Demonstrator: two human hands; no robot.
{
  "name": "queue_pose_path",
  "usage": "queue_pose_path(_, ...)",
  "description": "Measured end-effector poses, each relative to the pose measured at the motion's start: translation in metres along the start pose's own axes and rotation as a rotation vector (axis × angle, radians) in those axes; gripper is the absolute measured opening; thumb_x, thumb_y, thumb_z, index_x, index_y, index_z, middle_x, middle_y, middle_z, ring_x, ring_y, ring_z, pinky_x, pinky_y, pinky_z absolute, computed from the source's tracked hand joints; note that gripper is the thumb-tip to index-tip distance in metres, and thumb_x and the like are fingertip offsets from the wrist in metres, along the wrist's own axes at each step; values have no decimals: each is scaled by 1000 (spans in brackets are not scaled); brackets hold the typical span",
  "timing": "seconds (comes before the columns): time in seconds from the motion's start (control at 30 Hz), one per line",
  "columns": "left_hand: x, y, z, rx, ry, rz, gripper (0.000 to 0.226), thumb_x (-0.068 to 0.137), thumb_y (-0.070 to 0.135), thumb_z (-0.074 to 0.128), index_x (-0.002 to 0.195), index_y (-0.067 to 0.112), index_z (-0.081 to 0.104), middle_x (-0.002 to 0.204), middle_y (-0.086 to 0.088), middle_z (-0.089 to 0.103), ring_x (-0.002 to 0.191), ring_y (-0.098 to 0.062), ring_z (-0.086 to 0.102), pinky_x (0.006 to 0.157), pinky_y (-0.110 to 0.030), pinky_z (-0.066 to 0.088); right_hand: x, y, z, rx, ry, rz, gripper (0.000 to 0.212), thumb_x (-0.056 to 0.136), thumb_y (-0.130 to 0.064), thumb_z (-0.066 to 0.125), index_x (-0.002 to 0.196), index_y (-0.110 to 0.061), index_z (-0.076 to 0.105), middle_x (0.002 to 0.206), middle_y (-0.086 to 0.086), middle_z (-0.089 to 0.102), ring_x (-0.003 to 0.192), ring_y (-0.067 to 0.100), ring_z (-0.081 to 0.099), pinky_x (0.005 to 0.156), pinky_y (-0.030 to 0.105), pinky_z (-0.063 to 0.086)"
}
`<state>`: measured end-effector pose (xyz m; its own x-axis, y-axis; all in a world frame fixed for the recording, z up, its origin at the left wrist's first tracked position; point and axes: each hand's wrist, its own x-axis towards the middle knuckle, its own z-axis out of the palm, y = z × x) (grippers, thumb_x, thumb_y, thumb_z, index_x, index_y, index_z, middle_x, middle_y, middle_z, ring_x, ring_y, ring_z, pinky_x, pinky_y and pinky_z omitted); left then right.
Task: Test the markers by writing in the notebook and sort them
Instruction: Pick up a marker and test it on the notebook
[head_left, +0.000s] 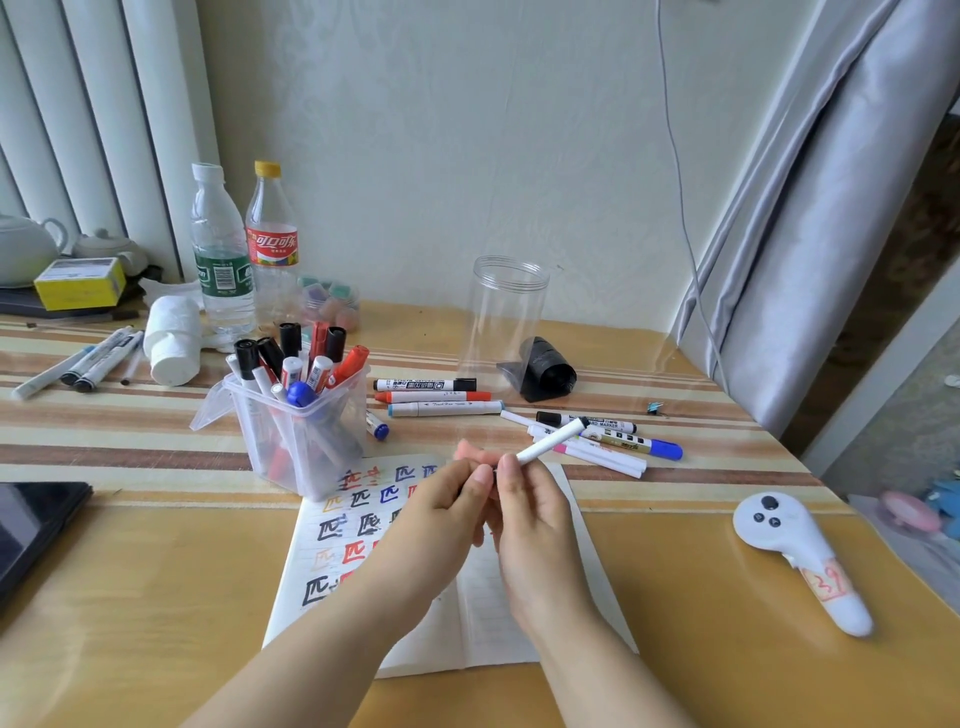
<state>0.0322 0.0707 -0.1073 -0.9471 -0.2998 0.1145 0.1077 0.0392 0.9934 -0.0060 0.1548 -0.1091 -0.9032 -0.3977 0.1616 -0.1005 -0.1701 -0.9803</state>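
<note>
Head view, sweeping from the left: a clear plastic tub of red, black and blue markers (298, 410) stands upright at the far left corner of the open lined notebook (467, 613), whose left page carries rows of test characters in several colours. Over that notebook both hands meet: left hand (441, 514) has its fingers curled at the near end of a slim white marker (553, 440), right hand (530, 525) pinches the same barrel, tip angled up and away. Probably the cap coming off; a sharp tug could flick it across the glossy table (156, 597), or a wet nib could streak the page. Rightward, loose markers (613, 436) lie in a scatter, an empty clear jar (506, 317) behind them, a white handheld controller (800, 551) beside grey curtains.
</note>
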Motion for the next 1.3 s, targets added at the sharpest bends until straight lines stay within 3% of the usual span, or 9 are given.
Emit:
queue_pose_path(0.17, -5, -1, 10, -118, -19, 32, 28, 97, 32, 38, 103, 28, 64, 101, -14, 64, 97, -24, 63, 90, -47, 48, -1, -1, 11, -209, 182, -99, 28, 99, -28, 38, 83, -23, 60, 82, -24, 71, 79, -3, 65, 70, 17, 51)
queue_pose_path(0.5, -4, -5, 11, -196, 50, 0, 28, 96, 35, 41, 98, 24, 66, 104, -22, 61, 98, -36, 61, 88, -59, 45, 4, 5, 22, -253, 319, -116, 33, 99, -29, 37, 80, -18, 61, 77, -15, 73, 74, -1, 67, 71, 19, 52)
queue_pose_path(0.67, 3, -7, -1, -93, 107, -6, 26, 96, 26, 44, 89, 19, 68, 69, -8, 61, 67, -18, 56, 68, -31, 47, 12, 6, 12, -136, 82, 25, 40, 94, -45, 43, 89, -14, 68, 84, -4, 74, 82, 12, 69, 68, 28, 54)
queue_pose_path(0.73, 8, -7, -14, -16, 137, -43, 27, 95, 21, 45, 80, 12, 66, 61, 1, 58, 62, -14, 52, 64, -26, 46, 14, 4, -4, -302, -5, 93, 44, 88, -55, 50, 82, -16, 68, 78, 0, 73, 78, 13, 69, 71, 35, 54)
queue_pose_path(0.8, 13, -7, -27, 52, 146, -88, 26, 94, 21, 47, 78, 10, 65, 64, -1, 60, 63, -14, 54, 67, -27, 48, 13, 1, -23, -577, 35, -48, 31, 88, -45, 56, 73, -18, 64, 68, -3, 71, 68, 5, 66, 69, 33, 53)
queue_pose_path(0.87, 17, -8, -36, 165, 131, -119, 25, 94, 22, 48, 77, 14, 64, 67, 0, 61, 62, -13, 55, 67, -24, 48, 15, -5, -38, -889, 90, -440, 26, 89, -37, 56, 71, -19, 60, 66, -9, 62, 66, 5, 57, 65, 26, 47)
queue_pose_path(1.0, 17, -8, -41, 337, 21, -128, 25, 94, 25, 47, 78, 15, 64, 63, 5, 57, 56, -8, 50, 58, -20, 43, 39, -7, -40, -1355, -174, -960, 27, 84, -33, 46, 87, -17, 67, 90, -3, 62, 89, 15, 54, 83, 25, 38)
queue_pose_path(1.13, 12, -7, -46, 482, -66, -56, 23, 94, 26, 48, 83, 18, 67, 56, 8, 47, 48, -4, 36, 48, -13, 31, 47, -2, -32, -1564, -406, -986, 31, 85, -35, 36, 77, -26, 64, 63, -12, 59, 57, 9, 59, 45, 20, 35)
queue_pose_path(1.3, 6, -6, -58, 447, -127, -58, 24, 94, 25, 48, 78, 25, 67, 44, 14, 44, 46, -3, 33, 49, -16, 28, 39, -2, -27, -1542, -415, -939, 38, 87, -41, 35, 93, -28, 69, 49, -9, 56, 36, 13, 52, 35, 17, 20)
